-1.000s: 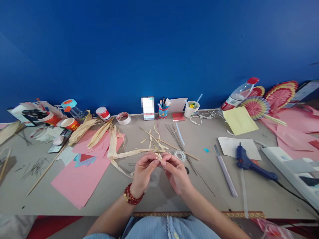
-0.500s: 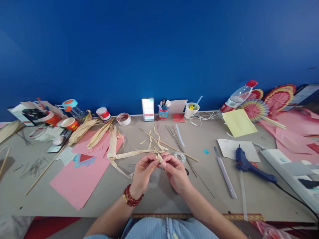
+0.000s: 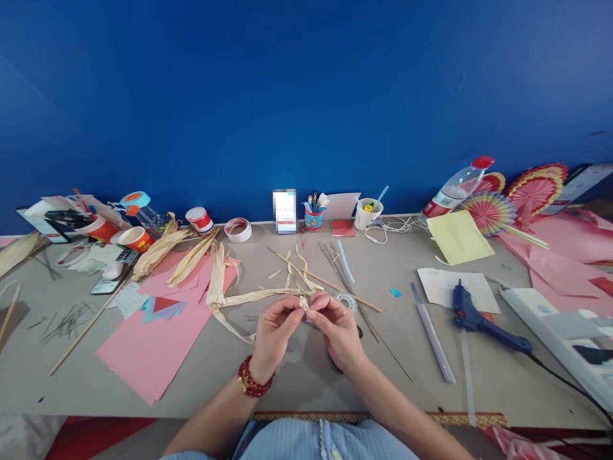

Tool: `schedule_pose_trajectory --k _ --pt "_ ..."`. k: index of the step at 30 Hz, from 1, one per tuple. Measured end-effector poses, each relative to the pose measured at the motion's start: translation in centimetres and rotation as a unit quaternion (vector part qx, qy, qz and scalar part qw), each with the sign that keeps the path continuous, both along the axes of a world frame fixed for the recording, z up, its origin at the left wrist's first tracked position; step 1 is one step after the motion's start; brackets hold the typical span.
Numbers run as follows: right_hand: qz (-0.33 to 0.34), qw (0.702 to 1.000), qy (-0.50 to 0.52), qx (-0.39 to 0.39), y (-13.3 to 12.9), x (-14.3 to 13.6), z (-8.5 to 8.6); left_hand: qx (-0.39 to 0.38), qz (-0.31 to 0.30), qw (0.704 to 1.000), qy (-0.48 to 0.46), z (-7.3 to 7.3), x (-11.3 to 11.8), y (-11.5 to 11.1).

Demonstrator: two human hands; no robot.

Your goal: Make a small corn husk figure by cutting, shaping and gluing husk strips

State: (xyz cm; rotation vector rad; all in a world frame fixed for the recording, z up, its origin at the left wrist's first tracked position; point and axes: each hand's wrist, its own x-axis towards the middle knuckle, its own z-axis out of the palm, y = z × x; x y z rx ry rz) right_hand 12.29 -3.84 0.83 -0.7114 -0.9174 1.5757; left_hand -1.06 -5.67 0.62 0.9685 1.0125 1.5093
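Observation:
Between my fingertips, low over the middle of the table, is a small folded piece of pale corn husk (image 3: 304,303). My left hand (image 3: 278,322), with a red bead bracelet (image 3: 253,378) at the wrist, pinches its left side. From the other side my right hand (image 3: 336,326) pinches the same piece. Just beyond the hands lie loose husk strips (image 3: 288,273) and a thin stick (image 3: 345,292). A long husk strip (image 3: 258,294) runs in from the left. By my right fingers sits a clear tape roll (image 3: 347,303), and a dark object is partly hidden under that hand.
Pink paper sheets (image 3: 152,348) and dried corn husks (image 3: 160,252) lie to the left. A blue glue gun (image 3: 488,322) with a trailing cord and a white power strip (image 3: 555,332) are at the right. Thin wires (image 3: 378,326) lie right of my hands. A phone (image 3: 286,211) stands against the wall.
Both hands stay in nearly the same place. The fingertips have shifted slightly on the husk piece, which is still held between them.

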Motion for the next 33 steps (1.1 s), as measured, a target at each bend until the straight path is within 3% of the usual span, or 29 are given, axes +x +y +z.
schedule_pose_trajectory --k 7,15,33 --pt "-0.005 1.0 0.0 0.021 -0.03 -0.08 -0.01 -0.006 0.003 1.0 0.007 0.01 -0.08 0.02" --pt "-0.04 0.993 -0.048 0.098 0.14 0.2 -0.71 -0.015 -0.013 1.0 0.003 -0.37 -0.19 0.02" --pt "0.02 1.0 -0.01 0.021 0.7 0.21 -0.22 -0.027 -0.031 0.999 -0.001 -0.25 -0.13 0.23"
